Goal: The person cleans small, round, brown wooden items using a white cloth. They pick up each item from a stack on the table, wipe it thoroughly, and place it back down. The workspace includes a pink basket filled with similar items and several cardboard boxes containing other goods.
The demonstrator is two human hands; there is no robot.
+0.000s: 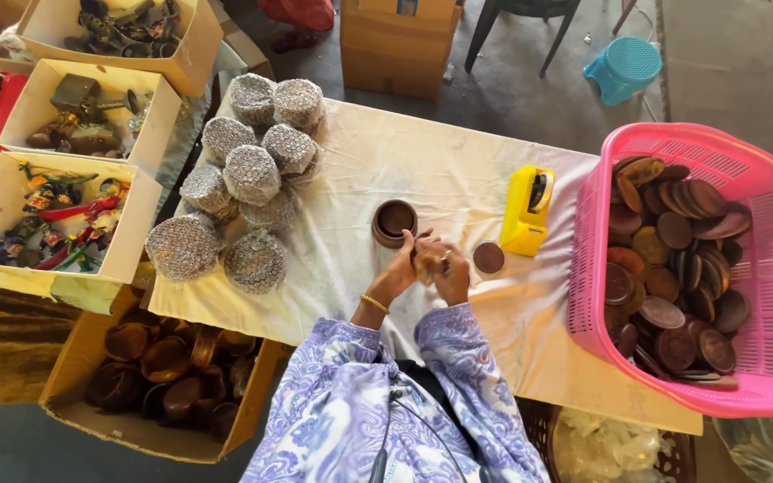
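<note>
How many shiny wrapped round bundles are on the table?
10 that I can see, all heaped at the table's left end: two at the back, four in the middle, two lower and two at the front. More may be hidden underneath.

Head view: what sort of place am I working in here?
Probably a small packing workshop: bubble-wrapped bundles piled on a cloth-covered table, a pink basket of brown discs, and a tape dispenser.

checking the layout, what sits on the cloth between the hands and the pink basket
In the head view, a small round brown lid lies flat beside the right hand, with a yellow tape dispenser just beyond; then bare white cloth up to the pink plastic basket.
</note>
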